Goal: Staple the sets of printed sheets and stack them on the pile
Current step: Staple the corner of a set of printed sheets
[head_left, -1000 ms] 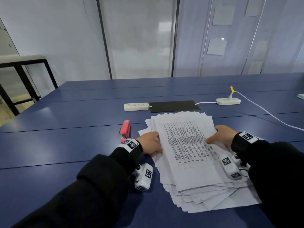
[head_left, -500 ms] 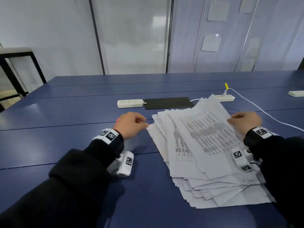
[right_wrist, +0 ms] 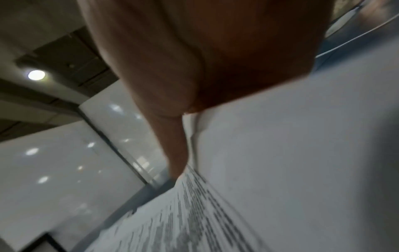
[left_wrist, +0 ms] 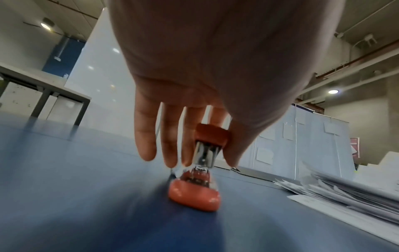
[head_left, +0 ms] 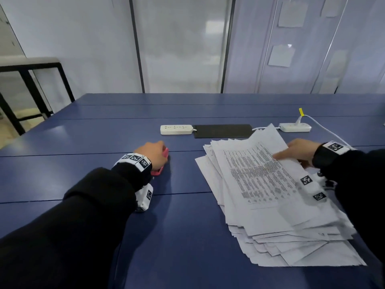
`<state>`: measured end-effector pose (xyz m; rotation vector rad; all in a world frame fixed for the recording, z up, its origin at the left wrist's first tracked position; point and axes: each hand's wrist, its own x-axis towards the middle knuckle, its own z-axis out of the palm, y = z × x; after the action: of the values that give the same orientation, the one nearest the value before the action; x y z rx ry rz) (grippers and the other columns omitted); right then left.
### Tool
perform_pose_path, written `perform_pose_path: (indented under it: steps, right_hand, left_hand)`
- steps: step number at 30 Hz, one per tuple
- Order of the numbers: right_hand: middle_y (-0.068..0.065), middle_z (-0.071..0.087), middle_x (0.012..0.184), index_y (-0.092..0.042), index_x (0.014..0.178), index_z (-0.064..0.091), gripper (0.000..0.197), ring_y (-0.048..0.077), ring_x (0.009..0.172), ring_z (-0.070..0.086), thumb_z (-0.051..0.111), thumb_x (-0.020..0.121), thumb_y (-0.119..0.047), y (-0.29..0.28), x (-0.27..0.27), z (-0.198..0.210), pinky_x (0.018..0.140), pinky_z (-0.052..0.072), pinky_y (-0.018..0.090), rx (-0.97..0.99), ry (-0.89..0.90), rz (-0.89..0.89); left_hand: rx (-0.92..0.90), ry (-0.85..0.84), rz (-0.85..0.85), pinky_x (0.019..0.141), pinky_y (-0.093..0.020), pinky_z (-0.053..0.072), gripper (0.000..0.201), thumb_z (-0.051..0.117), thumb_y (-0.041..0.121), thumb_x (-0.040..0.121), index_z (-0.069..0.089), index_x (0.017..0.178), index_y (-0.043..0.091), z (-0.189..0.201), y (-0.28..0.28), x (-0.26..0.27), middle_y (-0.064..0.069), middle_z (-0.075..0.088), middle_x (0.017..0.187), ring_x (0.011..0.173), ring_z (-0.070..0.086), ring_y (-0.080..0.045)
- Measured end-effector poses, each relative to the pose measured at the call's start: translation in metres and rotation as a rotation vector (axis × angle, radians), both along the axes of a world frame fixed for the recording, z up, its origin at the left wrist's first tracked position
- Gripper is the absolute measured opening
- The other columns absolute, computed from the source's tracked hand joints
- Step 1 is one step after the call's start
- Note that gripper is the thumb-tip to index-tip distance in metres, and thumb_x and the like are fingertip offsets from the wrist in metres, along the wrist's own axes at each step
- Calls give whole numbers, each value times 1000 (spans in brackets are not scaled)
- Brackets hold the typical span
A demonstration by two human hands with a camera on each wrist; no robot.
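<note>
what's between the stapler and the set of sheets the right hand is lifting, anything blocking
Nothing visible. The stapler sits under the left hand, and only bare blue table lies between it and the lifted set held by the right hand. The power strip lies farther back, off that path.

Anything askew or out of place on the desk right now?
Yes: the pile of white printed sheets on the blue table is badly fanned, with corners jutting at different angles. The right hand lifts the top set's far edge; the left hand is at the pink stapler.
</note>
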<state>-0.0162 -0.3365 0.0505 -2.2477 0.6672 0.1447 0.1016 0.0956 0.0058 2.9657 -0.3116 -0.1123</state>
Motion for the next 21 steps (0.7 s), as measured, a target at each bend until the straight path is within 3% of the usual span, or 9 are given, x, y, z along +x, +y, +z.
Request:
perform_pose_path:
  steps: [2,4,5,9,11,13,16,19,21]
  right_hand:
    - [3,70,58,-3,82,72,14,15,47,66,82,87,-13,4,7,-4,45,46,19,-134,-42,36]
    - [13,77,87,-1,99,74,10,24,73,73,76,89,-3,8,10,0,62,56,28,-32,-70,91]
    - [17,76,98,-2,103,72,13,26,78,73,71,91,3,7,10,5,64,58,30,61,-85,106]
    - [15,74,95,-4,101,69,16,15,65,73,64,93,9,8,7,43,54,58,25,195,-199,208]
    - [16,76,93,0,101,71,17,17,67,74,76,85,-2,6,7,66,55,59,26,305,-213,258]
    - [16,77,94,1,101,74,53,20,71,74,98,60,-24,4,8,85,58,60,28,306,-178,328]
    - [14,77,92,0,109,69,71,20,72,75,99,51,-27,24,5,116,58,61,29,267,-136,454]
    - [23,77,97,3,99,76,84,31,77,76,106,32,-37,55,14,133,66,65,40,224,-63,534]
    - [21,77,99,3,101,75,85,31,81,75,105,36,-43,85,21,131,73,62,42,75,-35,609]
  left_hand:
    - [-13,-3,14,84,-37,52,40,55,46,100,53,133,24,2,8,0,-14,65,125,105,65,-34]
    - [-12,17,37,91,-40,53,54,56,57,97,48,138,23,3,19,1,-13,64,130,112,64,-35]
    - [1,27,41,93,-39,52,60,58,60,95,47,141,23,3,26,2,-13,63,132,115,64,-35]
    - [125,65,11,82,-33,49,38,65,48,91,66,121,24,4,52,4,-7,70,116,103,66,-30]
    - [152,69,4,81,-32,50,33,70,43,86,67,117,30,3,62,2,-5,71,112,103,65,-29]
    - [147,54,-6,85,-34,52,33,72,41,85,68,116,34,1,69,0,-3,71,112,104,65,-29]
    - [184,15,-79,86,-34,49,29,72,35,87,70,116,37,2,81,-2,1,63,112,111,61,-27]
    - [257,-63,-140,89,-36,43,35,63,23,93,69,115,49,5,91,-8,8,51,121,123,52,-23]
    - [256,-50,-147,97,-40,43,39,59,25,94,68,117,55,9,95,-14,9,47,131,128,47,-24]
